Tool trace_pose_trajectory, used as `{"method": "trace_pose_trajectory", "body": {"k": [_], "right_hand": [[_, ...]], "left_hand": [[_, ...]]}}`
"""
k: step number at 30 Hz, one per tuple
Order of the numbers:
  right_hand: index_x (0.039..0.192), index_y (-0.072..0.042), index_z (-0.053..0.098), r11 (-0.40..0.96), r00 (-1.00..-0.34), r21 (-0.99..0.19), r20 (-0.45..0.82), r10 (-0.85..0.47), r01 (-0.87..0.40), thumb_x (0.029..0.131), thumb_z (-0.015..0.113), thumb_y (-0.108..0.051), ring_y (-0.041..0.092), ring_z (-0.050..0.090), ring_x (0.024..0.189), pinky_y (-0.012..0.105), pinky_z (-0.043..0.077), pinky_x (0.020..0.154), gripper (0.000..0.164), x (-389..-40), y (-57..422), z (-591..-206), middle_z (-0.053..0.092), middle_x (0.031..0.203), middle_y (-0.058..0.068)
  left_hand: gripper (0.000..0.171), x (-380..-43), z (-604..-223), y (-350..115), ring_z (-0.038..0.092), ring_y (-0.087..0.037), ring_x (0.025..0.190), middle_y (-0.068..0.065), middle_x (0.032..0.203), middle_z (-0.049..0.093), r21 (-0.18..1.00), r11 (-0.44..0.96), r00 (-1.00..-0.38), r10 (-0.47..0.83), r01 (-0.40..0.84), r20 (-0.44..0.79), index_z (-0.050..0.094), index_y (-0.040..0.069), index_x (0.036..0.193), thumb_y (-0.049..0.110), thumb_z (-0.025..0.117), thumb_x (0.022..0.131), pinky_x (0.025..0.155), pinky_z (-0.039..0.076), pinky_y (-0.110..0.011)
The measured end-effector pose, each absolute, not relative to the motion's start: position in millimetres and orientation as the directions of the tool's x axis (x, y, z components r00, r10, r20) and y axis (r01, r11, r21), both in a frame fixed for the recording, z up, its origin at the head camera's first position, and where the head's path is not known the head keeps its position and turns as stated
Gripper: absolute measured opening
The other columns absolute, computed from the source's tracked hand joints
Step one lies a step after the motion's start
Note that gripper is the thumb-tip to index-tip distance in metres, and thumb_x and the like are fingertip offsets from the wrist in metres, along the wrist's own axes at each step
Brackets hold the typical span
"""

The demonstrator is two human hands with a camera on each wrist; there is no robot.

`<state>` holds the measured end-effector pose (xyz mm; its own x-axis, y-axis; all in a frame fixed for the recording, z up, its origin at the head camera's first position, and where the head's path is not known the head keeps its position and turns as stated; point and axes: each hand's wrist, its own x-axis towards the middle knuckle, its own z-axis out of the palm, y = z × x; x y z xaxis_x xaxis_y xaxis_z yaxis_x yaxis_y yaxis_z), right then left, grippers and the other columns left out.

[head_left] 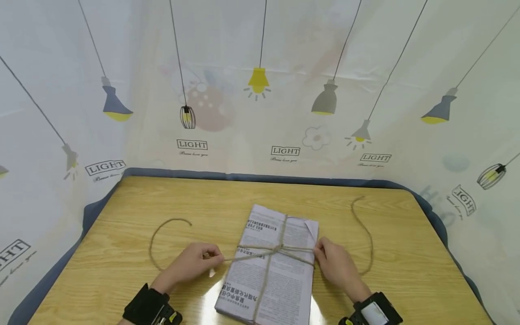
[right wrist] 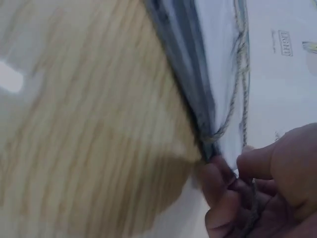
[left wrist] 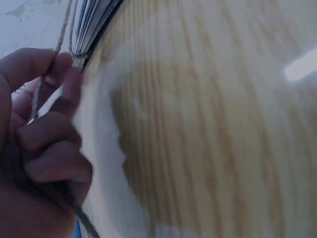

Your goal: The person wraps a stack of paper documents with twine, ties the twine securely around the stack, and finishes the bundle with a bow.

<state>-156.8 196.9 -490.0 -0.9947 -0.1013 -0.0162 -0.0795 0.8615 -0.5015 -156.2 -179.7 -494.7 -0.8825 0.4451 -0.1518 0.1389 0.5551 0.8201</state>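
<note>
A flat stack of folded newspapers (head_left: pixel 284 280) lies on the table, bound crosswise with brown twine (head_left: pixel 266 277). The twine crosses in a knot (head_left: pixel 278 248) on the upper face. Left of the stack, my left hand (head_left: pixel 199 261) pinches one twine end between thumb and fingers, and that length runs taut to the knot. By the right edge, my right hand (head_left: pixel 333 262) pinches the other end. In the left wrist view, twine (left wrist: pixel 62 29) passes through the curled fingers of the left hand. The right wrist view shows twine (right wrist: pixel 242 99) reaching the right thumb and fingertips.
Loose twine tails curl on the wooden table (head_left: pixel 134 216): one tail (head_left: pixel 151 243) beyond the left hand, another tail (head_left: pixel 370 239) beyond the right. A white cloth printed with lamps (head_left: pixel 260 36) hangs around the table's back and sides. Each wrist wears a black strapped device (head_left: pixel 148 307).
</note>
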Motion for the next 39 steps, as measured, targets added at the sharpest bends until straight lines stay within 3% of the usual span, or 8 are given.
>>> {"method": "trace_pose_trajectory", "body": {"k": [5,13,17,20,23,28,33,39], "right_hand": [[0.090,-0.008,0.059,0.828,-0.995,-0.556,-0.015,-0.094,-0.070,0.098,0.058,-0.014,0.009,0.046,0.061,0.023,0.037,0.055,0.009,-155,193,-484,0.055,0.070,-0.001],[0.095,-0.009,0.062,0.801,-0.990,-0.585,0.021,-0.140,-0.126,0.098,0.058,-0.014,0.009,0.046,0.063,0.022,0.038,0.056,0.007,-164,188,-482,0.058,0.075,0.000],[0.086,-0.012,0.062,0.786,-0.983,-0.594,0.050,-0.179,-0.174,0.095,0.062,-0.013,0.012,0.055,0.077,0.027,0.044,0.066,0.009,-166,187,-485,0.064,0.096,0.007],[0.082,-0.015,0.062,0.798,-0.976,-0.568,0.046,-0.212,-0.200,0.093,0.065,-0.014,0.014,0.053,0.083,0.029,0.044,0.070,0.012,-163,186,-486,0.060,0.103,0.009],[0.081,-0.017,0.061,0.824,-0.978,-0.537,0.011,-0.210,-0.183,0.092,0.067,-0.016,0.010,0.048,0.074,0.025,0.041,0.065,0.012,-159,186,-486,0.055,0.087,0.001],[0.078,-0.016,0.060,0.825,-0.983,-0.548,-0.023,-0.183,-0.141,0.091,0.068,-0.016,0.006,0.043,0.059,0.022,0.034,0.055,0.015,-155,189,-486,0.050,0.067,-0.007],[0.085,-0.013,0.065,0.836,-0.988,-0.538,-0.036,-0.147,-0.105,0.094,0.065,-0.016,0.007,0.044,0.058,0.022,0.035,0.052,0.009,-158,195,-494,0.052,0.067,-0.005],[0.089,-0.012,0.066,0.840,-0.991,-0.534,-0.030,-0.128,-0.093,0.095,0.064,-0.019,0.006,0.043,0.056,0.021,0.033,0.050,0.009,-162,200,-500,0.051,0.066,-0.005]], "left_hand": [[0.022,-156,-495,-168,0.055,-0.008,0.073,-0.001,0.085,0.067,0.853,0.504,-0.835,0.521,0.134,-0.178,0.067,0.015,0.090,0.032,0.056,0.099,0.068,0.044,-0.024],[0.022,-153,-499,-152,0.060,-0.011,0.073,-0.005,0.091,0.073,0.904,0.417,-0.820,0.547,0.093,-0.168,0.065,0.010,0.093,0.027,0.054,0.100,0.066,0.043,-0.021],[0.023,-154,-501,-149,0.054,-0.009,0.066,-0.006,0.092,0.073,0.910,0.409,-0.820,0.543,0.070,-0.181,0.065,0.009,0.094,0.028,0.053,0.101,0.062,0.042,-0.019],[0.024,-156,-502,-150,0.055,-0.010,0.070,-0.003,0.091,0.071,0.893,0.445,-0.849,0.494,0.062,-0.188,0.066,0.013,0.092,0.031,0.052,0.101,0.063,0.043,-0.021],[0.025,-158,-502,-153,0.058,-0.011,0.078,0.001,0.087,0.068,0.863,0.499,-0.899,0.408,0.071,-0.162,0.065,0.015,0.089,0.032,0.052,0.101,0.069,0.044,-0.023],[0.023,-162,-497,-156,0.054,-0.011,0.071,0.001,0.078,0.062,0.829,0.557,-0.959,0.259,0.052,-0.114,0.063,0.015,0.086,0.027,0.051,0.102,0.068,0.040,-0.025],[0.023,-162,-496,-159,0.041,-0.008,0.062,0.002,0.070,0.049,0.805,0.593,-0.981,0.170,0.025,-0.094,0.059,0.014,0.083,0.027,0.054,0.101,0.064,0.034,-0.023],[0.024,-161,-498,-163,0.038,-0.007,0.060,0.002,0.069,0.046,0.800,0.599,-0.984,0.158,0.028,-0.084,0.058,0.014,0.081,0.029,0.056,0.100,0.062,0.032,-0.023]]}}
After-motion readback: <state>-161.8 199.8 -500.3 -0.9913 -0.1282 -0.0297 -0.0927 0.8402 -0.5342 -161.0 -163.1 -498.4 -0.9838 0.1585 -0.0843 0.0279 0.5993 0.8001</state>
